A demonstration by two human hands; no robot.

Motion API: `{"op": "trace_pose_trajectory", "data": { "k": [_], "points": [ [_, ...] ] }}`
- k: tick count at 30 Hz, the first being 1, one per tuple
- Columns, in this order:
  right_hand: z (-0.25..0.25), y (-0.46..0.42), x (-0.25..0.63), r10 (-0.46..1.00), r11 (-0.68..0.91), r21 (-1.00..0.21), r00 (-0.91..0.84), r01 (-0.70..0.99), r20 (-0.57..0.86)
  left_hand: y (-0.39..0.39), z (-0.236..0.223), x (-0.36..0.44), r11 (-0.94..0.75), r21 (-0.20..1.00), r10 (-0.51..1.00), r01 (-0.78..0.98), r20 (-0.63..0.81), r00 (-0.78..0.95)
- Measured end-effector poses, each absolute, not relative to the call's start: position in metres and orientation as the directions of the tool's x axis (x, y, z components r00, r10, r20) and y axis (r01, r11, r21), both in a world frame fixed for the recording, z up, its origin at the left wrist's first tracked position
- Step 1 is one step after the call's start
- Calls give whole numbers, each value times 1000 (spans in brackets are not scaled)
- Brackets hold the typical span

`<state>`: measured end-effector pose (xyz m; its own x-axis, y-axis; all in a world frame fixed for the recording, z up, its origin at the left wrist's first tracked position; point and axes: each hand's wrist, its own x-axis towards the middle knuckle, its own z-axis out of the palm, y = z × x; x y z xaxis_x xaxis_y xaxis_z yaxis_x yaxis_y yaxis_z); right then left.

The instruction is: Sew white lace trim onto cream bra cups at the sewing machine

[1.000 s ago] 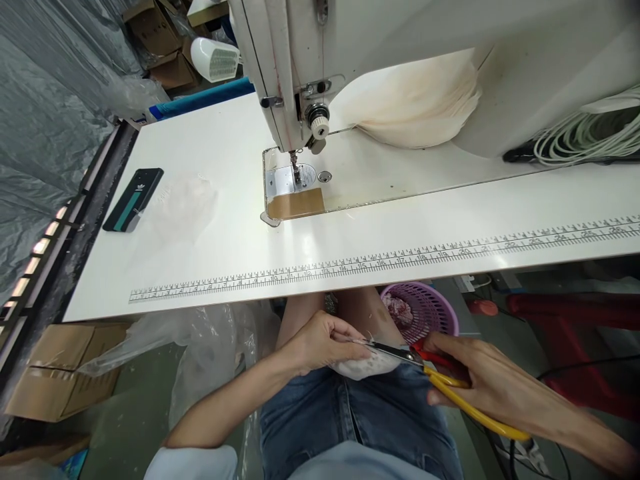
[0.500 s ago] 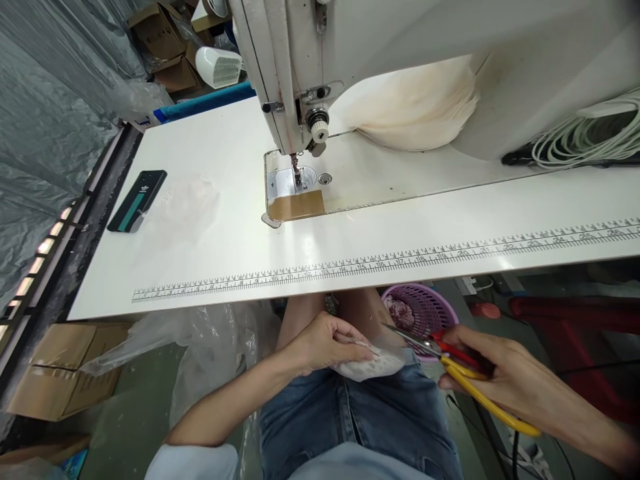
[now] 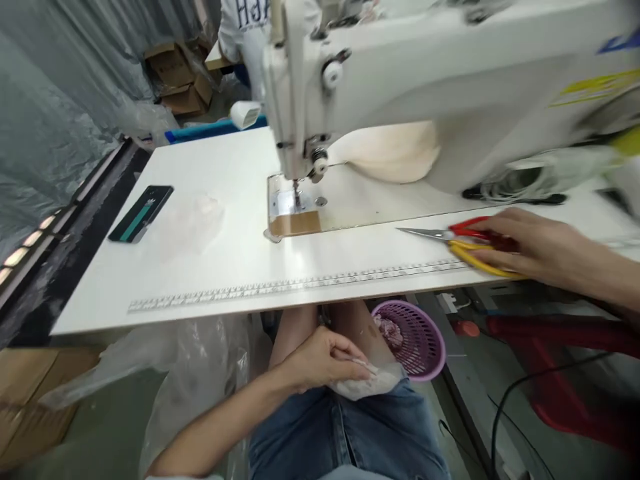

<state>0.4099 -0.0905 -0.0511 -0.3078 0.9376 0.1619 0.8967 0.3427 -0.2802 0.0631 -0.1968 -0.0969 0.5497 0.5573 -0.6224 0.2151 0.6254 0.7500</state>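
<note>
My left hand (image 3: pixel 333 363) rests over my lap, its fingers pinched on a small piece of thin white fabric (image 3: pixel 367 383) that drapes over my thigh. Over the right part of the table, my right hand (image 3: pixel 525 243) is closed around scissors (image 3: pixel 460 245) with one red and one yellow handle. The scissor blades lie together and point left, just above the printed ruler strip (image 3: pixel 300 283). A white sewing machine (image 3: pixel 370 87) stands behind, its needle and presser foot over the metal plate with no fabric beneath.
A dark phone (image 3: pixel 141 213) and a pale sheer piece (image 3: pixel 187 223) lie on the left of the white table (image 3: pixel 235 253). Cream fabric (image 3: pixel 395 153) sits under the machine arm. Below the edge stands a purple basket (image 3: pixel 430 340) with pinkish cloth. A person in a white top (image 3: pixel 245 40) is beyond.
My right hand has carried the scissors from beside my lap up over the table, and their blades have closed. My left hand still holds the fabric. The view has tilted up.
</note>
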Motion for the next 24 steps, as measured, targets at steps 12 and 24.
{"op": "trace_pose_trajectory", "data": {
  "k": [12,24],
  "points": [
    [-53,-207,280,800,580,-395,-590,712,111,-196,-109,78,513,819,601,256,-556,574],
    [-52,-224,309,754,273,-905,-657,325,-8,-202,-101,94,337,875,478,347,-477,738]
  ]
}}
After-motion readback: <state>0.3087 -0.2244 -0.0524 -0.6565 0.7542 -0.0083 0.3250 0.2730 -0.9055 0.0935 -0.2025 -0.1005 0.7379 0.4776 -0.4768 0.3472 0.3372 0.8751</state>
